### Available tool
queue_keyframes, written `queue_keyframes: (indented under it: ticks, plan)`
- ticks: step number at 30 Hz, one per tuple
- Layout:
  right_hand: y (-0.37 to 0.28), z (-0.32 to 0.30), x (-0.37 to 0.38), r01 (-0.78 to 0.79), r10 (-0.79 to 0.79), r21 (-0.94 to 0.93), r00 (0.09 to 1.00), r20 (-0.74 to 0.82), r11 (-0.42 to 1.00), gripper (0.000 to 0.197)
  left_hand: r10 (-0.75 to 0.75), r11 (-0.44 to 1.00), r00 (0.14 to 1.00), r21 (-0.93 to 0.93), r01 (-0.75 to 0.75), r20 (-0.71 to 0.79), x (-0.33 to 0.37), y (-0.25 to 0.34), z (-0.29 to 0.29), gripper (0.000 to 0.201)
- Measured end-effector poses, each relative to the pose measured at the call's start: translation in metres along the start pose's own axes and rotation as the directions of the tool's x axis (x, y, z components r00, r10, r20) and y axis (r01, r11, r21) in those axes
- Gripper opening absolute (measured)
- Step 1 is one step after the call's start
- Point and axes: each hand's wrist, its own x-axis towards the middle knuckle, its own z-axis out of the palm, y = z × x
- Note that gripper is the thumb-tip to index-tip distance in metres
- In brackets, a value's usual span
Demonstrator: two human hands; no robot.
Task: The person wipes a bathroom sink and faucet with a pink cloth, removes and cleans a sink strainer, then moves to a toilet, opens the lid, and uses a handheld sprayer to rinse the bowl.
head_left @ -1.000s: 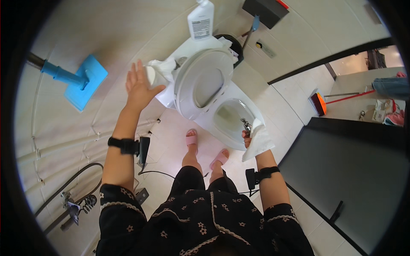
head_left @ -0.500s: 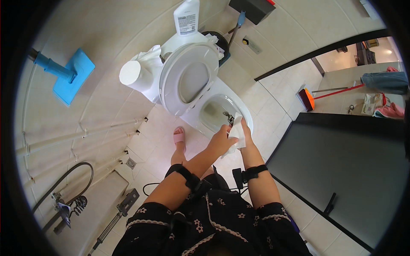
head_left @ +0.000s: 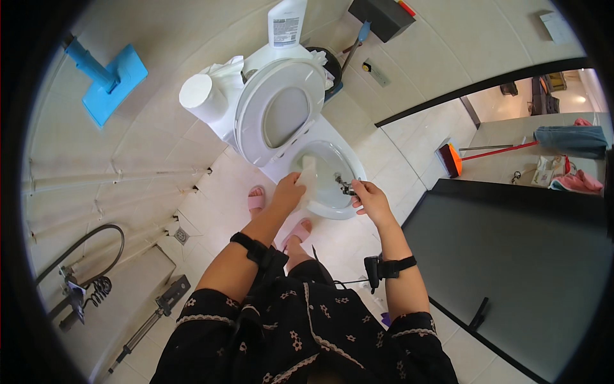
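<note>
A white toilet stands ahead with its lid (head_left: pixel 275 115) raised and its bowl (head_left: pixel 332 208) open. My left hand (head_left: pixel 289 192) holds a piece of white tissue (head_left: pixel 307 171) over the near left part of the bowl. My right hand (head_left: pixel 369 200) is over the bowl's right rim and pinches a small dark metallic object (head_left: pixel 345 187); I cannot tell what it is. Both wrists wear black bands. My feet in pink slippers (head_left: pixel 257 200) stand in front of the toilet.
A toilet paper roll (head_left: pixel 201 96) and a white bottle (head_left: pixel 286 22) sit on the tank. A blue mop (head_left: pixel 105 73) leans at the left wall, a black bin (head_left: pixel 327 61) stands behind the toilet, an orange broom (head_left: pixel 451 159) lies right. A dark panel (head_left: pixel 511 256) fills the right; hose fittings (head_left: pixel 77 288) lie left.
My left hand came down from the tank and paper roll to the bowl and now holds the tissue. My right hand, which held the tissue, now pinches the small dark object.
</note>
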Motion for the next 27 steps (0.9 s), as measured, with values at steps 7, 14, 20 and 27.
queue_keyframes:
  ticks: [7, 14, 20, 27]
  plan:
    - [-0.011, -0.012, -0.016, 0.209, -0.222, -0.435, 0.975, 0.021, 0.876, 0.062, 0.475, 0.81, 0.879, 0.377, -0.449, 0.028, -0.005, 0.063, 0.034, 0.032]
    - [-0.023, -0.019, -0.026, 0.235, -0.26, -0.595, 0.964, 0.045, 0.768, 0.062, 0.353, 0.772, 0.904, 0.472, -0.427, 0.24, -0.014, 0.084, 0.051, 0.034]
    - [-0.02, -0.022, -0.023, 0.244, -0.277, -0.606, 0.96, 0.04, 0.757, 0.065, 0.17, 0.897, 0.822, 0.26, -0.357, 0.544, 0.004, 0.082, 0.046, 0.039]
    - [-0.015, -0.027, -0.018, 0.254, -0.273, -0.539, 0.961, 0.046, 0.803, 0.062, 0.295, 0.917, 0.751, 0.046, -0.397, 0.591, -0.005, 0.073, 0.047, 0.04]
